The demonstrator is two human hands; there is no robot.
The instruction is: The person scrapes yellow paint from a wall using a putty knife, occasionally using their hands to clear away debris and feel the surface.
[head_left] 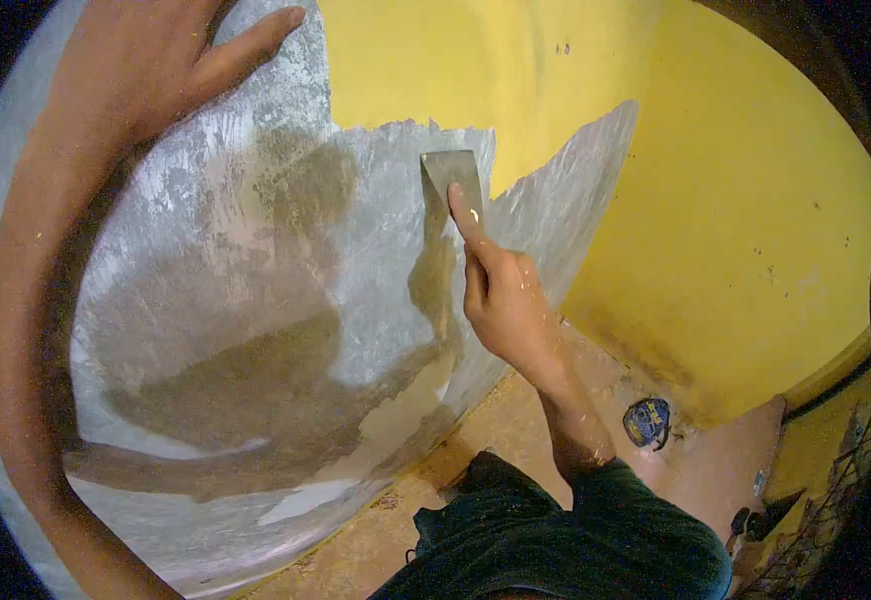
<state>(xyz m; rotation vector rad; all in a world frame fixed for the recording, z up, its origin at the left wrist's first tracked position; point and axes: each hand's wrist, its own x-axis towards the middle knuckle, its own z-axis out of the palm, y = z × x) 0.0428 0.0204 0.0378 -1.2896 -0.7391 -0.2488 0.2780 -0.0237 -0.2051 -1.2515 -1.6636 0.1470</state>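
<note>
My right hand (510,300) is closed round a putty knife (447,168), its index finger stretched along the blade. The wide blade edge points up and lies against a scraped grey wall (385,250), just below the ragged border of the yellow paint (415,60). Pale specks dot the hand and forearm. My left hand (155,65) rests spread on the grey wall at the upper left, thumb out towards the yellow paint; its other fingers are partly cut off by the top of the view.
To the right stands another yellow wall (745,230), stained brown along its foot. A blue and black rounded object (646,423) lies on the tan floor (515,425). Dark items (750,525) are at the lower right edge.
</note>
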